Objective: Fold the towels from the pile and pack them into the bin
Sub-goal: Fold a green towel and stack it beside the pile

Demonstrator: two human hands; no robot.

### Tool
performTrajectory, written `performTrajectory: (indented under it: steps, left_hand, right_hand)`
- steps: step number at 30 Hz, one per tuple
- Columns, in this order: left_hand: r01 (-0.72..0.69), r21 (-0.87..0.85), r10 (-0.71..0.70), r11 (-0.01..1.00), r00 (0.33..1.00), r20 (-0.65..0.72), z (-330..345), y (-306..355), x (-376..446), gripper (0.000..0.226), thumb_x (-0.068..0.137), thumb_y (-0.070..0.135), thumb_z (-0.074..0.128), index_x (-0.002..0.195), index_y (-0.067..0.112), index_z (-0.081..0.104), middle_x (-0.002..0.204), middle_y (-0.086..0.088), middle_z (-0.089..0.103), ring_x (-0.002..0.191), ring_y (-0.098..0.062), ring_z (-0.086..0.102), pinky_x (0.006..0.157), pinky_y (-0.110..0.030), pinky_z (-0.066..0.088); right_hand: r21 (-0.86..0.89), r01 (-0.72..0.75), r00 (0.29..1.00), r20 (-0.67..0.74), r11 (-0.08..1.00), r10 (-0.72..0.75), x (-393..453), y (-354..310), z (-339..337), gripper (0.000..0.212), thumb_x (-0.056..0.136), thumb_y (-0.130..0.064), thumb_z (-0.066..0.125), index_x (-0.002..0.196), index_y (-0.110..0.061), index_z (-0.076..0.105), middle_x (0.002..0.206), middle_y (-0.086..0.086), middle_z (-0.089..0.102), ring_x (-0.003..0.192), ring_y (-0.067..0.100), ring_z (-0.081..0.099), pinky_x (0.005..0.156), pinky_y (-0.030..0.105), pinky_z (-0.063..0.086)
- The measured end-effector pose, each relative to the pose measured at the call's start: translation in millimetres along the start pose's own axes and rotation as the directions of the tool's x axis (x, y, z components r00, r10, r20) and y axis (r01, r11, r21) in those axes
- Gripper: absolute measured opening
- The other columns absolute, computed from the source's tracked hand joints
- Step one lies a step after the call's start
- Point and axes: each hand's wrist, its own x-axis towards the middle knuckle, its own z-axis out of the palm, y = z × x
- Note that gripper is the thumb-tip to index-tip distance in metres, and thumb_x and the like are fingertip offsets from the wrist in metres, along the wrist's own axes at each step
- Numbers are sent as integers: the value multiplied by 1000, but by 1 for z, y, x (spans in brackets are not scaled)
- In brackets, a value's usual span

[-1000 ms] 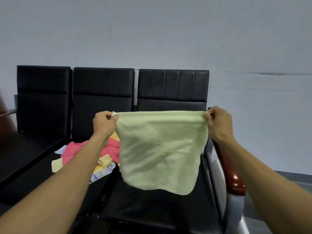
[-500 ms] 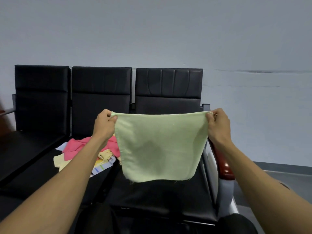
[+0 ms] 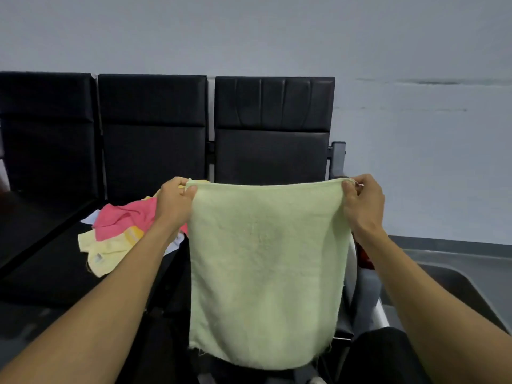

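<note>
Green towel, pinched at its top corners by left hand and right hand, hides the seat.

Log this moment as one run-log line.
stage: towel spread for folding | left hand: pinches top left corner | right hand: pinches top right corner | green towel: hanging flat | pile: on seat, left

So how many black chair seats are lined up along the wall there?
3. Left black padded chair at the frame's edge, middle black padded chair behind the towel pile, right black padded chair behind the held towel. More may lie beyond the left edge.
</note>
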Motion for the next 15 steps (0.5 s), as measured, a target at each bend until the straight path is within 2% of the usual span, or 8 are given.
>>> performTrajectory:
  steps: [3, 6, 8, 11, 15]
  left_hand:
    - [35, 60, -35, 998, 999, 4, 25, -30, 0, 28, 98, 10, 55, 71, 11, 49, 63, 4, 44, 59, -13, 38, 56, -32, 30]
    - [89, 84, -90, 992, 996, -1, 53, -63, 2, 41, 100, 10, 52, 63, 21, 40, 61, 6, 39, 56, -10, 35, 53, -32, 26]
    - [126, 96, -125, 987, 992, -17, 71, -86, 9, 41, 101, 10, 52, 63, 20, 40, 62, 5, 40, 57, -11, 34, 52, -33, 25]
    - [181, 90, -179, 979, 984, -25, 94, -117, 18, 31, 101, 12, 54, 70, 15, 49, 66, 3, 45, 61, -14, 39, 55, -33, 29]
    - [258, 89, -258, 962, 966, -16, 122, -161, 27, 16, 101, 12, 55, 85, 7, 57, 73, 0, 53, 68, -17, 46, 56, -31, 34]
  right_hand:
    - [-32, -50, 999, 12, 998, 51, 1, 40, 21, 10, 101, -18, 54, 97, -11, 58, 88, -9, 56, 78, 3, 51, 66, 18, 38]
    - [-65, -94, 995, 15, 993, 95, 3, 82, 46, 9, 99, -16, 56, 94, -10, 60, 83, -11, 57, 75, 1, 51, 64, 16, 38]
    - [-67, -122, 992, 16, 990, 123, 3, 107, 64, 10, 99, -14, 56, 90, -10, 58, 79, -10, 56, 71, 1, 50, 61, 18, 37]
    - [-40, -167, 986, 13, 985, 168, 8, 139, 90, 10, 97, -10, 55, 87, -8, 57, 72, -6, 53, 66, 8, 48, 57, 19, 37]
    - [-59, -215, 976, 27, 975, 217, 16, 182, 119, 11, 97, -12, 56, 86, -9, 56, 70, -9, 54, 65, 2, 49, 58, 16, 38]
